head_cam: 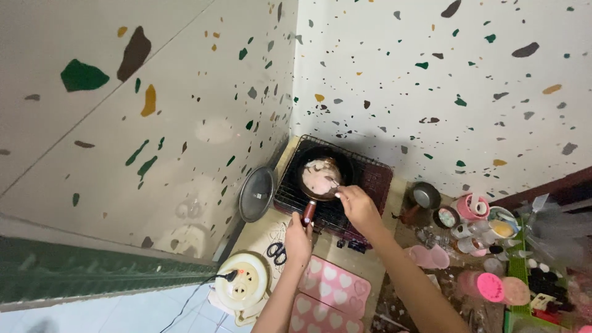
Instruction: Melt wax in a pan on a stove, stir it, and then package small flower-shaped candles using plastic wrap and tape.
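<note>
The left hand was closed around the reddish handle of a small pan, steadying it on a dark wire rack over the stove. Just beyond that grip, the right hand pinched a thin utensil, its tip in the pale pink food inside the pan. To stir well here, the handle hold should stay firm and level while the utensil works gently, so nothing slops over the rim. Left of the pan a glass lid leaned against the wall; nearer the body lay scissors and a pink heart mould.
</note>
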